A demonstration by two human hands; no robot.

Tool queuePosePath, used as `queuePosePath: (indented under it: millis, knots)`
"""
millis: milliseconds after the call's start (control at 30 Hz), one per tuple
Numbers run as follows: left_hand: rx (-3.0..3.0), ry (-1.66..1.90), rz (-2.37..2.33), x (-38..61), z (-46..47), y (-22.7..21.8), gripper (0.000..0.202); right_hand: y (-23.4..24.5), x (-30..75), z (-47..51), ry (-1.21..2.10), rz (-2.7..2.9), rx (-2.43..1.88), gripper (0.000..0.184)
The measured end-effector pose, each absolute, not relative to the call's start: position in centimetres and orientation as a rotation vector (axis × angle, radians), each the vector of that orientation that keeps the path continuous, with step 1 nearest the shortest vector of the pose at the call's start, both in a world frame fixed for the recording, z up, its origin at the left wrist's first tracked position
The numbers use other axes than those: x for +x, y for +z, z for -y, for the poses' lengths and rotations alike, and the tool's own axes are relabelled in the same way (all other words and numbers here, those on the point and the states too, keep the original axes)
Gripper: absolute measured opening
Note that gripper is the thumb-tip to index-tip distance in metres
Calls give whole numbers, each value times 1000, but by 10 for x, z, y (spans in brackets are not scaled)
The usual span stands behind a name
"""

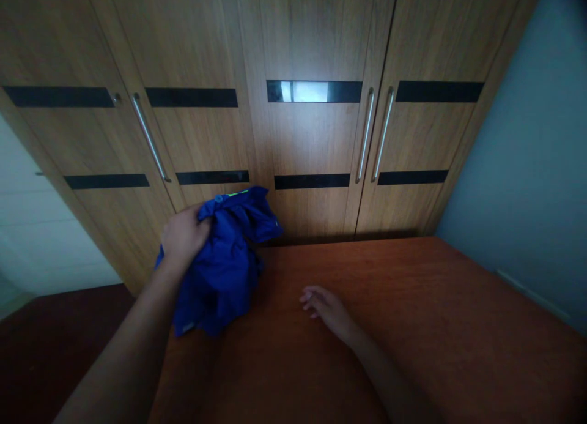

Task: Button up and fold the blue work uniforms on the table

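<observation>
My left hand (183,234) is closed on a bunched blue garment (224,262) with a small green trim at its top, and holds it up above the left end of a reddish-brown wooden table (413,314). The cloth hangs down to the table's near-left part. My right hand (323,304) lies low over the middle of the tabletop, fingers stretched out toward the left, holding nothing.
A wooden wardrobe (302,142) with black strips and long metal handles (365,135) stands just behind the table. A pale blue wall (527,167) rises at the right. Dark floor (55,338) lies to the left of the table.
</observation>
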State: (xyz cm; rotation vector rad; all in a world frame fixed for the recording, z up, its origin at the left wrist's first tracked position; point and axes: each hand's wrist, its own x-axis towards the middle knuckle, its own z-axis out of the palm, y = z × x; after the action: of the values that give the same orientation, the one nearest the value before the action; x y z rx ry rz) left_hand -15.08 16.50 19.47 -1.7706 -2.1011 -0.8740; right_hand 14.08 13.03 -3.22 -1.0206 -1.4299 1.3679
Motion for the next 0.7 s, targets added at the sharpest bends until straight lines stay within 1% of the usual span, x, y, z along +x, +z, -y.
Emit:
queuePosePath:
  millis: [67,167,233,300,400,500,600,700]
  knots:
    - [-1700,-982,2017,-139,-158,209,40,-31,141,-130,1376,1405,-1038,40]
    - [-1702,-1262,1877,-118,-152,222,33,-22,145,-130,1379,1344,-1030,46]
    - [-1765,-1466,1791,-103,-151,223,27,-10,153,-130,1352,1276,-969,50]
    - [-1866,-1652,1744,-86,-149,216,24,5,164,-128,1308,1191,-898,54]
    - [-2025,-1889,1788,-57,-141,184,28,25,181,-122,1256,1092,-817,60]
    - [-2171,-2025,1922,-27,-126,131,34,33,194,-114,1286,993,-778,63]
    - [-2467,-2035,2112,-4,-111,76,43,26,201,-111,1382,886,-850,63]
    - [-2847,-2142,2205,1,-105,39,53,11,208,-115,1357,850,-1020,61]
